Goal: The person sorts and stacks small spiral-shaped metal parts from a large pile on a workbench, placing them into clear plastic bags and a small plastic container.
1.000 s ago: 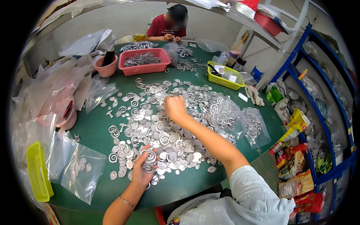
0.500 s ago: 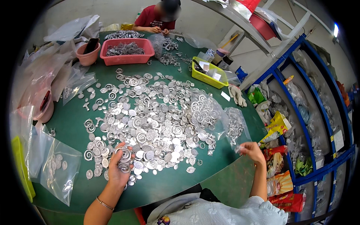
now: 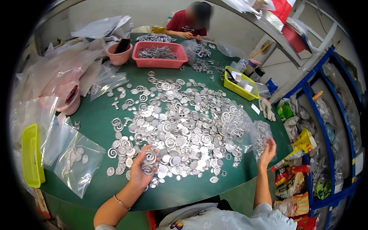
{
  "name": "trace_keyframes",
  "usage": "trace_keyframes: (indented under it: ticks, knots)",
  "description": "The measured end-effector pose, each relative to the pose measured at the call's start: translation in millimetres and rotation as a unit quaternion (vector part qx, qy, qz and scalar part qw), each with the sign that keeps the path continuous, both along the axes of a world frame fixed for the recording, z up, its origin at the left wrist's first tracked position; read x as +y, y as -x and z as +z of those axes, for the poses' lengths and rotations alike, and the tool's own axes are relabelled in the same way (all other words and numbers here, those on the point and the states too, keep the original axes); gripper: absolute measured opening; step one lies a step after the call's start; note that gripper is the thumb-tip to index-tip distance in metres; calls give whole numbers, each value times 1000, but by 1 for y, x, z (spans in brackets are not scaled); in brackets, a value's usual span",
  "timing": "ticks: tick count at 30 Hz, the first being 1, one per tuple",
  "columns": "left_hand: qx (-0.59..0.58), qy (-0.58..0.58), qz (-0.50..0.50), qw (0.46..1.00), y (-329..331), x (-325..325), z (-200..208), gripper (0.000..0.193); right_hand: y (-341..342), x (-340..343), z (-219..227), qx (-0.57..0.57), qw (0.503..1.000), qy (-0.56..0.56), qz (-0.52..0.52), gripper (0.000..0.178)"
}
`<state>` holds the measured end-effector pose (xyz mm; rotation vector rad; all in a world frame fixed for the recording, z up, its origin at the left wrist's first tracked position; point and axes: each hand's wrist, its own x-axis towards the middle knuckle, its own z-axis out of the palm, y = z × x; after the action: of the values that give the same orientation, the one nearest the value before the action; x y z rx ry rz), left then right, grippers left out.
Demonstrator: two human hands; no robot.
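Several silver spiral pendants point(image 3: 148, 162) lie in my left hand point(image 3: 140, 171), its fingers curled around them at the near edge of a broad heap of silver metal charms point(image 3: 176, 132). The heap mixes ovals, discs and spirals, spread over a green table point(image 3: 214, 193). On the right, my right hand point(image 3: 267, 153) is closed at the near right edge of a clear plastic bag point(image 3: 262, 136) with small silver pieces in it; part of its grip is hidden. Beside that bag, another clear bag of silver rings point(image 3: 234, 122) rests on the heap.
At the back stand a pink basin point(image 3: 160, 63) of metal parts and a yellow-green basket point(image 3: 240, 87). Gloves point(image 3: 266, 109) lie at the right edge. A bag with a few charms point(image 3: 78, 161) is at left. A co-worker point(image 3: 188, 23) sits opposite; blue shelving point(image 3: 326, 134) stands right.
My view has turned left, so the scene sits farther right. My right hand has moved in against the bag of small pieces. My left hand still holds the spiral pendants.
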<state>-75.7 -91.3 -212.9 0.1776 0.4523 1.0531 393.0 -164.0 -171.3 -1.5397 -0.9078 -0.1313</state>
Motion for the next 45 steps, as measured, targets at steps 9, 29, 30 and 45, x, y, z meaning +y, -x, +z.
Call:
trace_keyframes:
  ticks: [9,29,30,45]
  knots:
    - [-16,-14,-9,1000,0,0,-3,34,118,56,34,-327,934,2,144,29]
    - [26,-66,-68,995,-7,-9,7,48,238,189,-6,-380,725,235,524,41]
    - [31,-66,-67,995,-7,-9,8,48,241,185,-1,-315,723,202,581,32]
    - [37,-72,-65,995,-2,-9,9,51,256,263,-37,-284,891,239,260,25]
